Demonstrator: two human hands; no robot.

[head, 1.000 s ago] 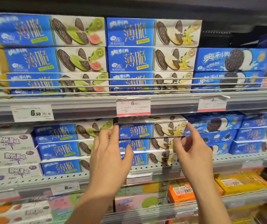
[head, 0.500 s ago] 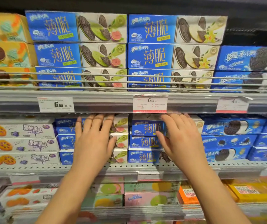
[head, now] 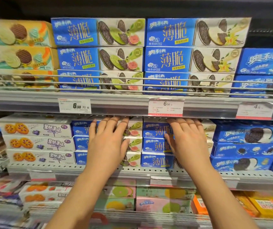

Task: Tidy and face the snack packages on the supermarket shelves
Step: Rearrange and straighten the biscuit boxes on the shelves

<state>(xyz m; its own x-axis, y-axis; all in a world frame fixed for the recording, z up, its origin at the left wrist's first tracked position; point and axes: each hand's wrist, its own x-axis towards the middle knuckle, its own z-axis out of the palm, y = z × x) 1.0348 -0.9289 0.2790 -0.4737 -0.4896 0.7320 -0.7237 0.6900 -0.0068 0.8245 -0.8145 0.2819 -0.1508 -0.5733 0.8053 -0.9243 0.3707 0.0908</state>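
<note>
Left hand (head: 106, 146): fingers straight and slightly spread, laid flat against the fronts of the guava-flavour cookie boxes (head: 133, 142), a stack of three on the middle shelf (head: 132, 170); fingertips reach the top edge of the uppermost box, just under the upper shelf rail (head: 124, 106). Right hand (head: 187, 144): fingers straight and close together, laid flat against the vanilla-flavour cookie boxes (head: 155, 146), a matching stack of three immediately right of the guava stack; fingertips likewise at the top box, below the red-edged price tag (head: 165, 106). Neither hand curls round a box. Left of the guava stack on the middle shelf: three white blueberry cookie boxes (head: 36, 142). Right of the vanilla stack: blue sandwich-cookie boxes (head: 248, 146), stacked three high. Above the rail, behind guard wires: two further stacks of the same guava (head: 99, 57) and vanilla boxes (head: 192, 57), three high, faces forward; yellow biscuit packs (head: 18, 45) to their left. White price tag (head: 74, 105) on the rail above the left hand. Below the middle shelf: pastel and orange packages (head: 149, 200), blurred.
</note>
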